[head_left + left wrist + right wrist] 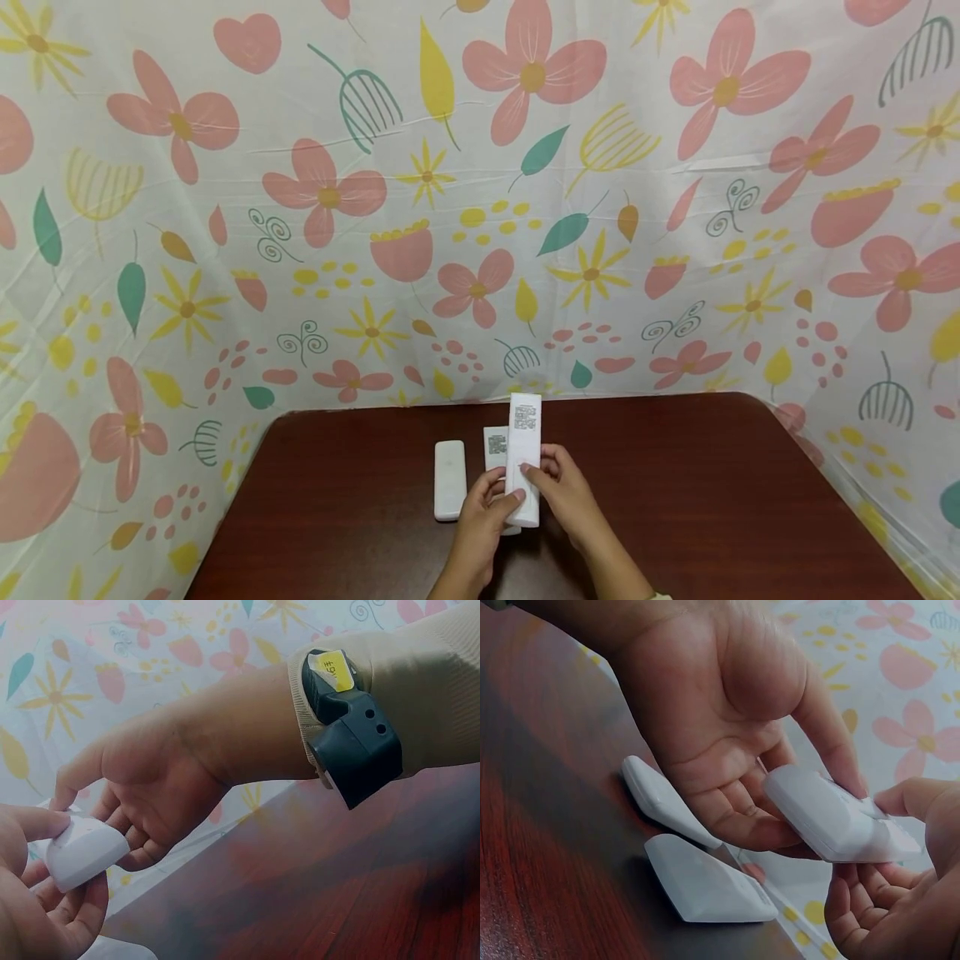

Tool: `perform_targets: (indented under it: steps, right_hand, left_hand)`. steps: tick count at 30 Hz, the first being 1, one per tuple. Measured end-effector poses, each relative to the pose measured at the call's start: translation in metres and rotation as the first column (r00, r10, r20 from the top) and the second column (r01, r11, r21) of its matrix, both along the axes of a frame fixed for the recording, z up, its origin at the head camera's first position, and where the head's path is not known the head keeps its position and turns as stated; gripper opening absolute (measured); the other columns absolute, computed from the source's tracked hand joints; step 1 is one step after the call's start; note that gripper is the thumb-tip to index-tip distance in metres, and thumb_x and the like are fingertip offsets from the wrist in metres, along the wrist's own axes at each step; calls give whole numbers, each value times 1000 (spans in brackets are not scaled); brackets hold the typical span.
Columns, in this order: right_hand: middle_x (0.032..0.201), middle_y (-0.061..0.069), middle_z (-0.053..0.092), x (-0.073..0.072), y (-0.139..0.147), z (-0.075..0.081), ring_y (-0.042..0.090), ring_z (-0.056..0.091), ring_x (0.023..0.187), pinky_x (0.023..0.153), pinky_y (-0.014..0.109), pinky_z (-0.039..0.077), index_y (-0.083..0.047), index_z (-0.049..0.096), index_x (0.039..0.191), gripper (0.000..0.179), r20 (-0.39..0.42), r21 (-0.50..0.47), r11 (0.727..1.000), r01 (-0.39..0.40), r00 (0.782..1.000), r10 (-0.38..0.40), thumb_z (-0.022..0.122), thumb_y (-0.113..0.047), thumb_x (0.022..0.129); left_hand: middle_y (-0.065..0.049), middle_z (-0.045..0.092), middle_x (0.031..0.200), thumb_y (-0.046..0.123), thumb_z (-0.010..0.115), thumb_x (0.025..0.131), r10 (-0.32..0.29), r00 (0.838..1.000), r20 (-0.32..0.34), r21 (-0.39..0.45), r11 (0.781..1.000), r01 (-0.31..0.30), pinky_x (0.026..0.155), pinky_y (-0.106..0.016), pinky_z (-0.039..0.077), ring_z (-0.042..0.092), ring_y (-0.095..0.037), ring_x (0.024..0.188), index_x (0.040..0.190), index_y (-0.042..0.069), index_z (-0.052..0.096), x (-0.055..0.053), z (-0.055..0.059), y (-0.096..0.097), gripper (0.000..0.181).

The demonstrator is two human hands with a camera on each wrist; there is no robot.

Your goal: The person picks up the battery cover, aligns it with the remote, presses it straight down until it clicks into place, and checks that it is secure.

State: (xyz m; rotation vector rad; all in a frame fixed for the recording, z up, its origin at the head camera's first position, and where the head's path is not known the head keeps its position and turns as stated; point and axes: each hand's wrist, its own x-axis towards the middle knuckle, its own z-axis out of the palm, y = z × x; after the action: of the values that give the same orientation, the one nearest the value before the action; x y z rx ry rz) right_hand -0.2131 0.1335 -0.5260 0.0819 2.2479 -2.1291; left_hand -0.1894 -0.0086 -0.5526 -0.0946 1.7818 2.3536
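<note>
A slim white remote control [523, 446] is held up between both hands, its printed label at the far end facing up. My left hand [480, 521] grips its near left side, thumb on the face and fingers underneath. From the right, my right hand [573, 500] holds it too, with the thumb on the middle of the face. In the right wrist view the rounded end of the held remote [832, 817] shows between the hands. A second white remote [496, 448], also labelled, lies partly hidden behind it. A third remote [450, 482] lies label-free side up to the left.
The dark red-brown table [337, 500] has rounded far corners. A floral cloth [480, 208] hangs right behind its back edge and along the sides. On the right forearm, a black wrist camera [356, 742] is strapped over a beige sleeve [435, 690].
</note>
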Motion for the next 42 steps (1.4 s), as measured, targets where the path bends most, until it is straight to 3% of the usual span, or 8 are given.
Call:
perform_targets:
  steps: [16, 25, 42]
  right_hand:
    - [109, 15, 72, 1, 1, -2, 19, 65, 95, 79, 27, 52, -3, 53, 128, 40, -11, -21, 1000, -14, 1000, 14, 70, -14, 93]
    - [111, 14, 71, 1, 1, -1, 18, 64, 93, 79, 28, 52, -4, 53, 129, 39, -5, 1, 1000, -11, 1000, 11, 69, -14, 94]
    - [109, 13, 71, 1, 0, -1, 18, 63, 95, 80, 28, 51, -4, 54, 129, 39, 3, 14, 1000, 0, 1000, 0, 69, -14, 94]
  left_hand:
    - [-10, 72, 114, 19, 72, 93, -25, 999, 38, 38, 999, 24, 70, -28, 54, 70, -17, 89, 138, 5, 47, 0, -3, 1, 53]
    - [-17, 72, 120, 20, 70, 95, -57, 998, 7, 42, 998, 56, 75, -27, 58, 72, -16, 92, 139, -5, 50, 1, -2, 2, 55]
    - [-17, 71, 120, 18, 70, 94, -51, 999, 10, 48, 998, 51, 75, -28, 59, 72, -17, 92, 134, -4, 54, 2, -3, 3, 48]
